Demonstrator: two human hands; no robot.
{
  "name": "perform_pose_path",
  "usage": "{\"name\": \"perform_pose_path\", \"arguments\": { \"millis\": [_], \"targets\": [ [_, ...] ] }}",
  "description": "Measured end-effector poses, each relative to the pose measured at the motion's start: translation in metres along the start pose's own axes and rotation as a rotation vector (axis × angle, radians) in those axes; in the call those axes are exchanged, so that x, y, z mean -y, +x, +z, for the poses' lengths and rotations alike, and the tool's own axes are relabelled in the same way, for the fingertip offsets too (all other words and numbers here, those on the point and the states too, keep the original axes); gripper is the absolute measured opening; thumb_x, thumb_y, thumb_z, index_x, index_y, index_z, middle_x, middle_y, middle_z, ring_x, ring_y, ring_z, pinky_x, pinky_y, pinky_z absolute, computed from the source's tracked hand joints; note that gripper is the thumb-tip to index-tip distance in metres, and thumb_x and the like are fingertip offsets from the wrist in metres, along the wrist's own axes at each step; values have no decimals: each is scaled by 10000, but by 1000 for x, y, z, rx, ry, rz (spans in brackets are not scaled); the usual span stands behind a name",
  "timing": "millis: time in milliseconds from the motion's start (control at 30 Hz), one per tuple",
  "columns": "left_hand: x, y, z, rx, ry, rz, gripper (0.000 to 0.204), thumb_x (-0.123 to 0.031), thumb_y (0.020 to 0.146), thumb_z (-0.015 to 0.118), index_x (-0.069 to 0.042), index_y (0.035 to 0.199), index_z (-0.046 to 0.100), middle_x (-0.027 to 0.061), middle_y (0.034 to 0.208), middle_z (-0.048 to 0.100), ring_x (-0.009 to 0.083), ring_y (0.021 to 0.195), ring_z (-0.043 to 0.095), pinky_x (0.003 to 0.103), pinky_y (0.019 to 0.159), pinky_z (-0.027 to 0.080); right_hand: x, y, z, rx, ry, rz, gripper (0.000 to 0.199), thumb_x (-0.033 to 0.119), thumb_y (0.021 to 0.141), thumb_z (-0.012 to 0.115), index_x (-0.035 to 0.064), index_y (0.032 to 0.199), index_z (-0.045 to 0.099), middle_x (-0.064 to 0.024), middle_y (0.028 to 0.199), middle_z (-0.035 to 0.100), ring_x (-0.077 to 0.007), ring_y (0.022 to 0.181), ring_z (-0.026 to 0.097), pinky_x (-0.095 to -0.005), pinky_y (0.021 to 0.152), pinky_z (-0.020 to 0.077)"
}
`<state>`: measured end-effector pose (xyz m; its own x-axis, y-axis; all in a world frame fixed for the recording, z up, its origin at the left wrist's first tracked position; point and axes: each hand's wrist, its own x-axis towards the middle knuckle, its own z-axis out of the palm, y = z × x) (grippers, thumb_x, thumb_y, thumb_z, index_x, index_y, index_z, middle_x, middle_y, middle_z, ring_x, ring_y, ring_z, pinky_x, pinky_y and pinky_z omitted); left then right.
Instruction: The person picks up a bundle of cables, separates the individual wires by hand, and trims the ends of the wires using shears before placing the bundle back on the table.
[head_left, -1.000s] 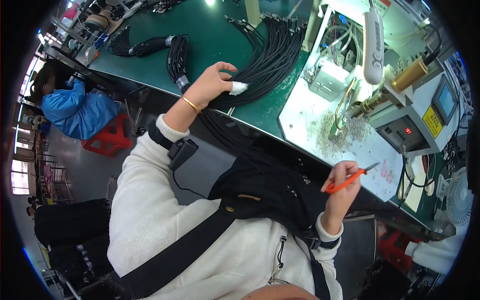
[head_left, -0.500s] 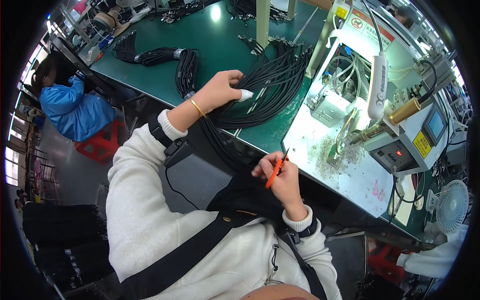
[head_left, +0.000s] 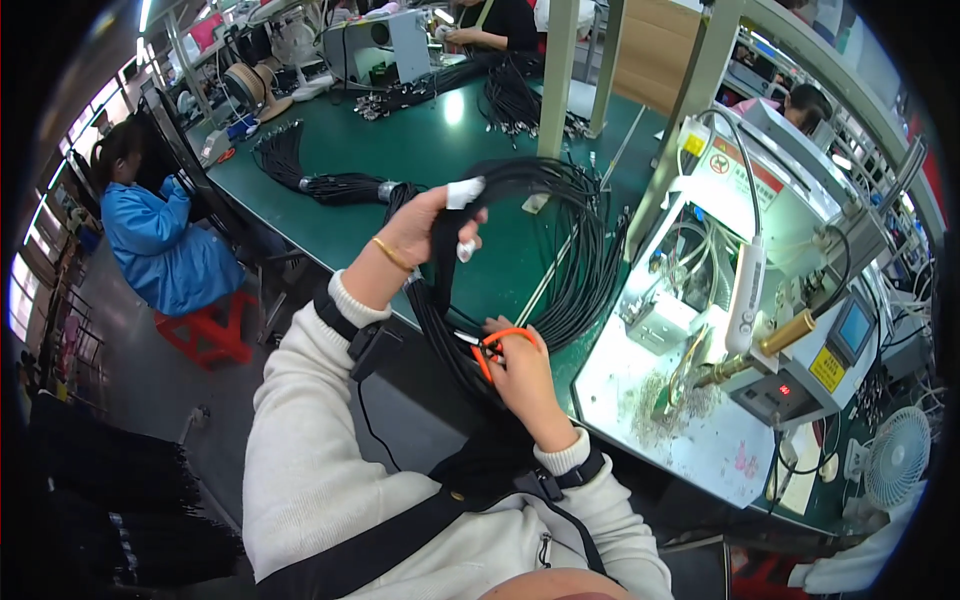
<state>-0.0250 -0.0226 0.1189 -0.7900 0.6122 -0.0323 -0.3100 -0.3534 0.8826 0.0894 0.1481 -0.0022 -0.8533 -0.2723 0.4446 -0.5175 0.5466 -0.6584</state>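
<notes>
A thick bundle of black cables (head_left: 590, 290) curves over the table in a loop and hangs down past its front edge. My left hand (head_left: 420, 228), with white coverings on two fingers, is closed around the bundle and lifts it off the tabletop. My right hand (head_left: 525, 380) holds small orange-handled scissors (head_left: 514, 332). Their dark blades point left, close beside the hanging part of the bundle. Whether the blades touch the cables I cannot tell.
A lit machine (head_left: 780, 370) with a scrap-strewn white plate (head_left: 690, 450) stands on the right, a white fan (head_left: 896, 455) beside it. Another tied cable bundle (head_left: 340, 188) lies on the green table (head_left: 340, 235). A metal post (head_left: 556, 90) rises behind. A co-worker in blue (head_left: 150, 230) sits left.
My left hand has lifted and bunched the cables into a raised loop. My right hand has moved left and forward with the scissors, up to the hanging bundle. The view has also shifted.
</notes>
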Motion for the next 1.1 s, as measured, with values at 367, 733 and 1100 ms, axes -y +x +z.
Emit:
{"name": "perform_pose_path", "arguments": {
  "millis": [367,733,1100],
  "targets": [
    [26,27,13,-155,654,186,237,-140,786,558,54,921,549,84,684,599,185,556,585,303,569,463,10,-10,-7,-512,454,33,82,23,823,505,9,888,552,-126,1035,580,-186,990,530,-289,829,404],
    [-1,-1,4,-90,60,32,425,-377,850,440,34,916,530,12,525,430,137,426,404,266,436,341,5,12,11,-317,-55,-97,156,42,718,585,6,866,554,-148,967,587,-248,952,544,-366,839,394],
    [-162,-31,-87,-125,-159,347,324,-219,894,361,45,1055,458,2,736,524,108,589,455,261,561,362,9,18,13,-232,-74,33,127,86,691,603,18,795,575,-106,689,588,-278,662,558,-365,692,416]
  ]
}}
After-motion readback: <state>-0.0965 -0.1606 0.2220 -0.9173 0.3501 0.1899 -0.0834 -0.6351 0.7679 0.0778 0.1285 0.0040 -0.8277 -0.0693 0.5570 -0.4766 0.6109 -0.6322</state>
